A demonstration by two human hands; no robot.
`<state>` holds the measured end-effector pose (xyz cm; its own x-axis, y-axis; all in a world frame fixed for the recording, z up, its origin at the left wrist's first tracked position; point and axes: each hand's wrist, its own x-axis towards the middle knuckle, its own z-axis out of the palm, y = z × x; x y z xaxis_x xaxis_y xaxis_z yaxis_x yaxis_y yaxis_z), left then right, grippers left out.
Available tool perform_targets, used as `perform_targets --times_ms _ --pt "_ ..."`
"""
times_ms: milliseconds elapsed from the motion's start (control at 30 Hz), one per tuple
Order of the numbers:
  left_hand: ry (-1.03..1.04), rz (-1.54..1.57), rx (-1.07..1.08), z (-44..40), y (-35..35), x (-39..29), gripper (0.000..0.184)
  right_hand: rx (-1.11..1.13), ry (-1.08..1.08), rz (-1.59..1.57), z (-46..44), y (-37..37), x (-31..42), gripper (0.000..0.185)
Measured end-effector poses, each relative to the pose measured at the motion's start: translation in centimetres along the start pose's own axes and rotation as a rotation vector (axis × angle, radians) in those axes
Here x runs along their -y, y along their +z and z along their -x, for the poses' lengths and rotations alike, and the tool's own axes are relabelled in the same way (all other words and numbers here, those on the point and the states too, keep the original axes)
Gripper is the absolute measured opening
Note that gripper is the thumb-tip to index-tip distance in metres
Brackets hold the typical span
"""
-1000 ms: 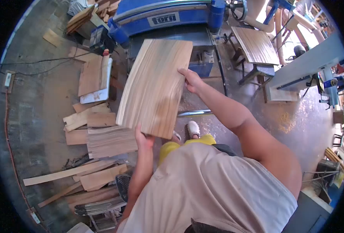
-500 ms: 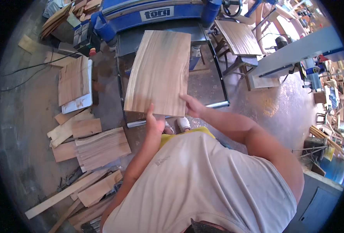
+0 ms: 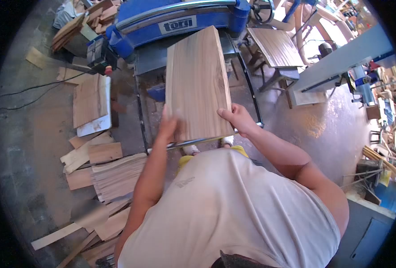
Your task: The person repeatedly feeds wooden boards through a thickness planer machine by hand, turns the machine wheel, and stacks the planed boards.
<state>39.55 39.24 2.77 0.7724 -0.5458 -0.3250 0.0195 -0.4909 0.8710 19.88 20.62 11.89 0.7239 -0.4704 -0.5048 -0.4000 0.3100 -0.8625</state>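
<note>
Wooden board (image 3: 198, 85), frame centre: raised, not set down. Right hand (image 3: 240, 119): fingers clamped on board edge. Left hand (image 3: 167, 126): at opposite edge, blurred; finger closure cannot be determined.

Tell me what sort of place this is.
It looks like a woodworking shop: a large blue machine marked "torq" stands ahead, loose boards and offcuts lie on the floor at left, and the person's left hand and right hand hold a wide wooden board.
</note>
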Motion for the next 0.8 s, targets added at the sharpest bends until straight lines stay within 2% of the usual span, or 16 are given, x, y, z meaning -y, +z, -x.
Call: perform_targets --times_ms 67,100,133,167,233,267,333,367,433,500,567,700,800 --pt "-0.077 0.255 0.098 -1.8 2.1 2.3 0.073 0.019 -0.068 0.076 1.4 0.0 1.8 0.041" --pt "-0.03 0.201 0.07 -2.5 3.4 3.3 0.075 0.021 -0.112 0.165 2.1 -0.3 2.7 0.042" --pt "0.011 0.141 0.046 -2.4 4.4 3.9 0.077 0.093 -0.185 0.241 2.8 -0.5 3.6 0.06" --pt "0.029 0.13 0.035 -1.3 5.2 2.9 0.077 0.096 -0.208 0.233 3.1 -0.4 3.6 0.06" --pt "0.005 0.411 0.25 1.6 7.3 0.1 0.076 0.322 -0.72 0.233 3.7 -0.1 3.6 0.091" --pt "-0.004 0.48 0.32 2.7 8.4 -0.9 0.076 0.334 -0.743 0.238 4.1 -0.4 3.7 0.091" --pt "-0.01 0.535 0.313 4.1 9.9 -1.7 0.077 0.416 -0.918 0.708 4.1 -0.2 4.4 0.122" --pt "-0.015 0.565 0.287 4.3 10.3 -1.7 0.078 0.515 -0.965 0.717 3.4 0.4 4.4 0.122" --pt "-0.023 0.656 0.244 4.2 10.5 -1.7 0.08 0.259 -1.153 0.772 1.3 1.8 3.5 0.119" --pt "-0.026 0.753 0.22 3.9 9.6 -2.0 0.082 0.204 -1.319 0.687 -0.9 2.9 2.7 0.113" --pt "-0.026 0.884 0.226 3.2 8.5 -2.3 0.084 0.256 -1.272 0.75 -1.1 3.1 3.4 0.103" --pt "0.013 1.208 0.258 2.5 7.0 -3.2 0.09 0.305 -1.269 0.792 -0.2 2.2 4.0 0.096" --pt "0.153 1.445 0.277 0.5 3.9 -4.5 0.095 0.492 -1.146 1.085 0.2 1.3 4.2 0.09"
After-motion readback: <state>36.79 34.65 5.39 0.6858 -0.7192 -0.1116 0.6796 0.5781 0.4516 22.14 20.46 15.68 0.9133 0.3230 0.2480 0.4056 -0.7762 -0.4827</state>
